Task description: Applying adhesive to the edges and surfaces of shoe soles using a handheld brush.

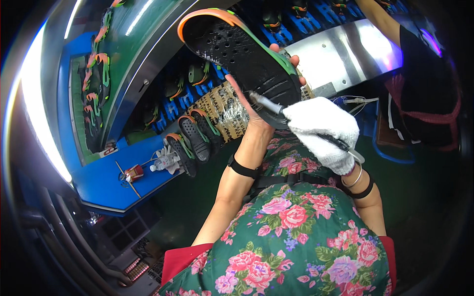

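Note:
A black shoe sole (237,52), with holes in its forefoot and an orange and green rim, is held up tilted in front of me. My bare left hand (251,108) grips it around the heel half from beneath, the fingertips showing past its far right edge. In a white knitted glove, my right hand (323,130) is closed on a brush (266,102) with a pale neck and dark handle. The bristle end lies against or just over the heel area. Parts of the sole look wet and shiny.
Several similar soles (196,138) stand at the left by a tape-wrapped surface (229,111). A blue table (98,190) holds a plastic bottle (165,162) and a small red container (133,172). Behind are racks with shoes (198,73) and a metal panel (340,54). Another person's arm (380,19) reaches in at right.

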Tool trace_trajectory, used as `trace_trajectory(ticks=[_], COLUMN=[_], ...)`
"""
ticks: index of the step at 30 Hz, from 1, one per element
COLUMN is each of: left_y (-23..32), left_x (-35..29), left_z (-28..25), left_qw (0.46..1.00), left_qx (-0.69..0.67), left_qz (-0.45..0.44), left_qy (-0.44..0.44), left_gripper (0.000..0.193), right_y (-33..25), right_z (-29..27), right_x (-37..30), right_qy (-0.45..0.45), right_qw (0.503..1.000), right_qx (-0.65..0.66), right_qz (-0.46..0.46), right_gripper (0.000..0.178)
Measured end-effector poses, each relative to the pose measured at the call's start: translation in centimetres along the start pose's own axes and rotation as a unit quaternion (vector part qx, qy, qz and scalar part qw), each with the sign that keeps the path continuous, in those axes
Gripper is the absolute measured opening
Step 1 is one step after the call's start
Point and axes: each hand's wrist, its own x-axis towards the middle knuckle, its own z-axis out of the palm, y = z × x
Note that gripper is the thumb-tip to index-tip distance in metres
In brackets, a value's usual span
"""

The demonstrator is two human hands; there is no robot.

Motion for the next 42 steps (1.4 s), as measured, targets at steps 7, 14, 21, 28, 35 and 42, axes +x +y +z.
trace_trajectory(ticks=[7, 14, 21, 28, 35, 42], left_y=[0.7, 1.6, 2.6, 3.7, 4.8, 6.8], left_x=[-0.3, 0.0, -0.5, -0.1, -0.7, -0.2], left_z=[-0.2, -1.1, -1.0, -1.6, -0.1, -1.9], left_qw=[0.993, 0.985, 0.991, 0.979, 0.962, 0.941], left_qx=[-0.037, -0.023, 0.018, 0.015, 0.145, 0.127], left_qz=[-0.065, -0.121, -0.111, -0.16, -0.216, -0.313], left_qy=[-0.093, -0.12, -0.071, -0.125, 0.09, 0.002], left_gripper=[0.114, 0.105, 0.109, 0.112, 0.094, 0.09], right_y=[0.4, 0.8, 1.4, 0.9, 1.6, 1.0], right_z=[-0.6, -0.8, -1.4, -0.8, -1.4, -1.0], right_x=[-0.5, -0.6, -0.2, -0.4, 0.3, 0.1], right_qy=[-0.093, -0.112, -0.13, -0.174, -0.195, -0.277], right_qw=[0.995, 0.99, 0.99, 0.971, 0.977, 0.951], right_qx=[0.038, -0.049, 0.039, 0.16, -0.028, 0.115], right_qz=[-0.002, -0.068, -0.033, 0.036, -0.085, -0.074], right_gripper=[0.022, 0.016, 0.02, 0.02, 0.022, 0.031])
